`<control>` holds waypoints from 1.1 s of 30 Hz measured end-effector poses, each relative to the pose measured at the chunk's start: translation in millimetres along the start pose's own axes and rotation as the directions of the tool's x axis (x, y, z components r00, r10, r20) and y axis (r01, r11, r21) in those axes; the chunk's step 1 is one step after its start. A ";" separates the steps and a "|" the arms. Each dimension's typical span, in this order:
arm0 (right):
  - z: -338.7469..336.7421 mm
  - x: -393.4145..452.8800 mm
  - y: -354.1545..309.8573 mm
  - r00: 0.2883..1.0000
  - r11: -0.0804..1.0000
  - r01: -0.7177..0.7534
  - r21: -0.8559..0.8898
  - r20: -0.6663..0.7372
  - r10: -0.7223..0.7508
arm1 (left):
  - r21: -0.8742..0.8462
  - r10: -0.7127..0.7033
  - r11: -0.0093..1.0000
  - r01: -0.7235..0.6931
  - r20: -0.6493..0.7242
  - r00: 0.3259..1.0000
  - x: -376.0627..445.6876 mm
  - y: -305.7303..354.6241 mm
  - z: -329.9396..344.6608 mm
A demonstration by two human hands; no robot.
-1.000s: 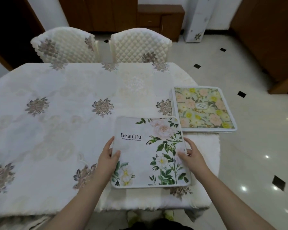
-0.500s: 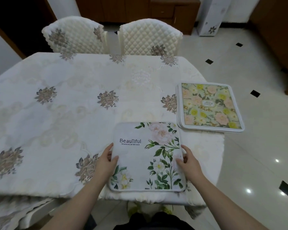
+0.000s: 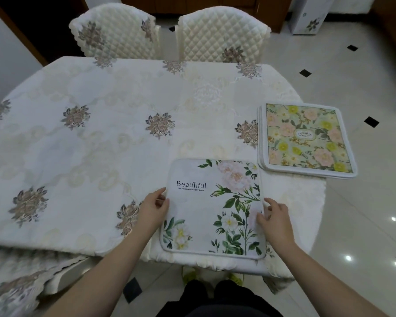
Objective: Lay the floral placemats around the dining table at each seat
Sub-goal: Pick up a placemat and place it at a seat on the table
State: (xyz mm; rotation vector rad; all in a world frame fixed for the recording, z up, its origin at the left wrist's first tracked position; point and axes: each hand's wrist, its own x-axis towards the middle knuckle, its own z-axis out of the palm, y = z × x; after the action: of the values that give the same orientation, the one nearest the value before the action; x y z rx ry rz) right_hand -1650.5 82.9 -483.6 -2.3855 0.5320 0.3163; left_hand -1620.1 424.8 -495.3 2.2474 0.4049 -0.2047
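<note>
My left hand (image 3: pixel 151 209) and right hand (image 3: pixel 275 219) forward, apart, fingers loosely extended, both forearms bare.

left hand (image 3: pixel 153 210): bare, no ring or watch seen | right hand (image 3: pixel 275 219): bare, no ring or watch seen | forearms: bare, no sleeve in view | trousers (image 3: pixel 217 300): dark, near black | shoes (image 3: pixel 189 276): light with yellow-green trim, partly hidden under table edge
</note>
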 end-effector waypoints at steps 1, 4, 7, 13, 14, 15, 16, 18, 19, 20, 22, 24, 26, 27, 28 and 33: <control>0.1 1.6 -2.3 0.999 0.999 0.003 -0.048 -0.042 -0.005 | -0.036 -0.014 0.999 0.013 -0.033 0.999 2.1 -0.6 0.3; 4.5 6.9 -21.0 0.994 0.988 0.062 -0.140 -0.077 -0.073 | -0.086 0.013 0.996 -0.022 -0.113 0.994 10.3 6.3 2.6; 19.3 13.4 -51.0 0.983 0.976 0.179 -0.121 -0.018 -0.182 | 0.030 0.177 0.984 -0.175 -0.115 0.977 22.0 25.9 15.3; 64.3 45.3 -113.7 0.949 0.949 0.313 0.016 0.034 -0.314 | 0.320 0.432 0.841 -0.436 0.087 0.898 63.7 61.0 65.4; 71.6 53.9 -119.7 0.940 0.940 0.339 -0.016 0.029 -0.339 | 0.351 0.431 0.822 -0.449 0.133 0.893 69.8 64.8 72.2; 78.9 62.5 -123.0 0.929 0.927 0.369 -0.067 0.032 -0.367 | 0.374 0.430 0.802 -0.466 0.180 0.885 75.0 65.7 78.7; 86.2 70.9 -123.8 0.917 0.908 0.399 -0.125 0.046 -0.397 | 0.394 0.426 0.782 -0.484 0.230 0.875 80.1 63.9 84.1; 96.7 82.5 -116.6 0.897 0.864 0.441 -0.244 0.083 -0.434 | 0.445 0.443 0.724 -0.527 0.287 0.850 88.8 54.7 90.9; 100.6 86.0 -110.4 0.882 0.828 0.466 -0.311 0.087 -0.464 | 0.479 0.462 0.689 -0.544 0.288 0.839 90.8 49.3 92.4; 103.2 87.9 -104.1 0.868 0.791 0.484 -0.373 0.087 -0.490 | 0.506 0.478 0.663 -0.553 0.283 0.832 91.4 44.9 93.2; 106.2 89.3 -94.1 0.860 0.749 0.484 -0.454 0.088 -0.502 | 0.524 0.498 0.635 -0.567 0.283 0.820 91.2 40.9 94.7; 107.3 89.3 -93.6 0.868 0.743 0.474 -0.473 0.106 -0.486 | 0.531 0.517 0.615 -0.583 0.287 0.807 91.0 40.7 95.2; 108.2 89.9 -95.8 0.871 0.741 0.467 -0.483 0.107 -0.479 | 0.535 0.515 0.604 -0.590 0.303 0.802 90.9 41.6 93.6; 107.9 90.7 -96.0 0.874 0.739 0.463 -0.490 0.113 -0.473 | 0.538 0.511 0.601 -0.591 0.309 0.802 90.9 42.1 93.0; 107.4 91.4 -95.8 0.875 0.739 0.463 -0.489 0.121 -0.468 | 0.540 0.506 0.601 -0.589 0.313 0.803 90.9 42.4 92.7; 106.1 93.8 -95.6 0.870 0.741 0.471 -0.479 0.113 -0.480 | 0.557 0.493 0.594 -0.580 0.318 0.810 90.6 42.2 94.8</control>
State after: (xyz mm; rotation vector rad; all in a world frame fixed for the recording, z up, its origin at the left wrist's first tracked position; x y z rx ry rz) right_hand -1533.1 191.7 -543.4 -2.9131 -0.2076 0.2120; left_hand -1521.6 346.8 -552.0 2.8820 -0.5310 -0.1790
